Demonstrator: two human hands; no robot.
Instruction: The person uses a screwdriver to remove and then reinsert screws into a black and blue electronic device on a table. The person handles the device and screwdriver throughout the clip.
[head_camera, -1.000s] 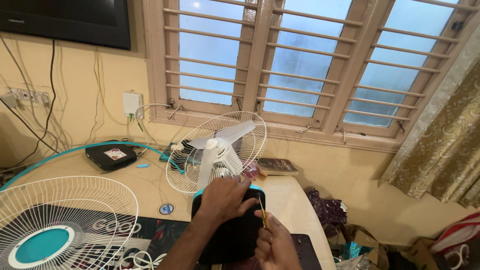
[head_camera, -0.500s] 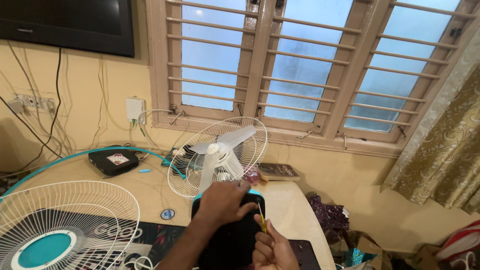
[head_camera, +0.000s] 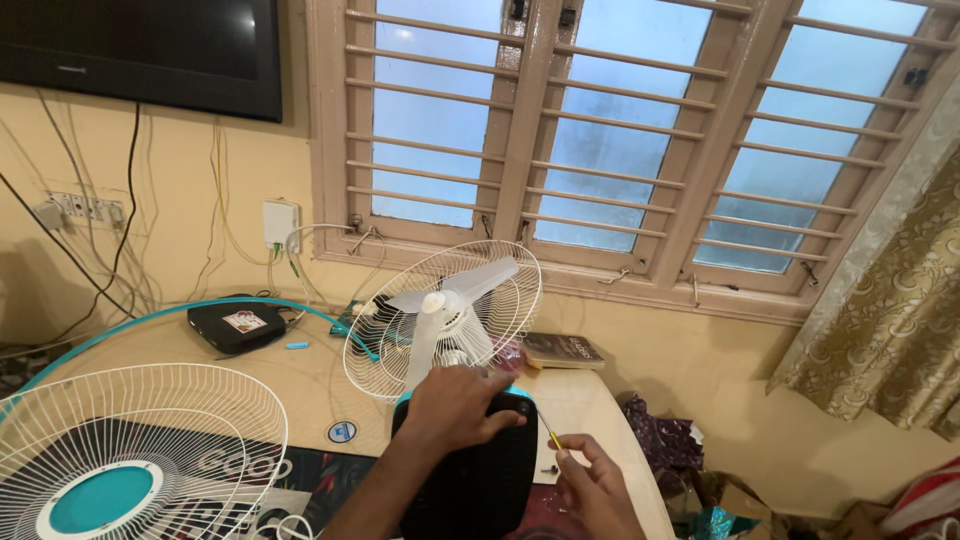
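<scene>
A table fan with white blades (head_camera: 448, 310) and a white rear wire guard (head_camera: 500, 285) stands on the table, its black motor housing (head_camera: 470, 480) turned toward me. My left hand (head_camera: 455, 405) rests on top of that housing, fingers curled over its upper edge. My right hand (head_camera: 595, 490) holds a thin screwdriver with a yellow handle (head_camera: 549, 434), its shaft pointing up toward the housing's right side. A small dark screw (head_camera: 548, 469) lies on the table beside my right hand.
A detached white front fan guard with a teal centre (head_camera: 110, 470) lies at the lower left. A black box (head_camera: 235, 325), a teal hoop (head_camera: 150, 320), a round badge (head_camera: 342, 432) and a book (head_camera: 565, 350) sit on the table (head_camera: 300, 385). A window and a curtain (head_camera: 890, 320) stand behind.
My view has tilted slightly upward. My left hand stays on the motor housing, and my right hand with the screwdriver has shifted a little lower and to the right.
</scene>
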